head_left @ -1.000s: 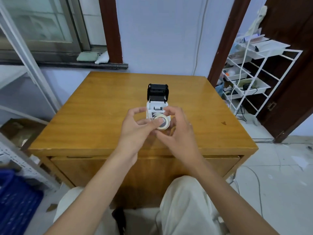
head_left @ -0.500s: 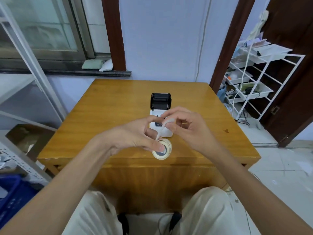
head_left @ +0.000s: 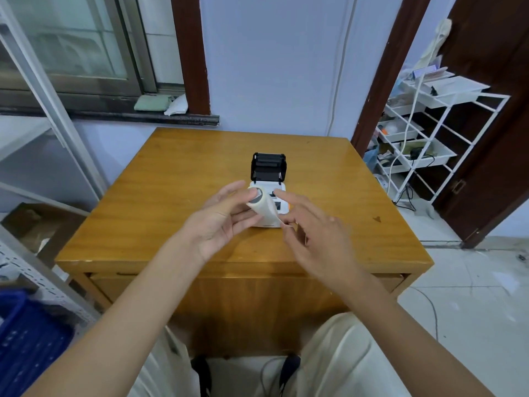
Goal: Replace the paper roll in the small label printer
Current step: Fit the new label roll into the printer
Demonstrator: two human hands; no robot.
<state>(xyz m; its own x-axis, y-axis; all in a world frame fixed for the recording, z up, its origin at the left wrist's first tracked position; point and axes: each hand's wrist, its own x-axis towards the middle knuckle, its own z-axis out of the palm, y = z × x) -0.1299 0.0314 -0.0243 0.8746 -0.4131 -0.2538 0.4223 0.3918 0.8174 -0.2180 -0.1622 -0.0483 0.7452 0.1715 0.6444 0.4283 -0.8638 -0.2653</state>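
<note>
Only the head view to go on. The left hand [head_left: 220, 222] has the paper roll [head_left: 262, 206] pinched between thumb and fingers, held up off the desk [head_left: 160, 196] with the dark core end facing the camera. Just to its right, the right hand [head_left: 312, 227] is pinching the loose end of the paper, peeled a little way off the roll, other fingers spread out.

The label printer [head_left: 269, 193] sits right behind both hands, partly hidden by them. Its black lid [head_left: 268, 167] is flipped up and open, just past the fingertips. Can't see into the bay from here, so no clue if an old roll is in there.

Progress-wise I'd say about halfway: lid open, new roll in hand, leading edge freed. Left to do, as far as I can judge: drop the roll in the bay, feed the end out, shut the lid.
</note>
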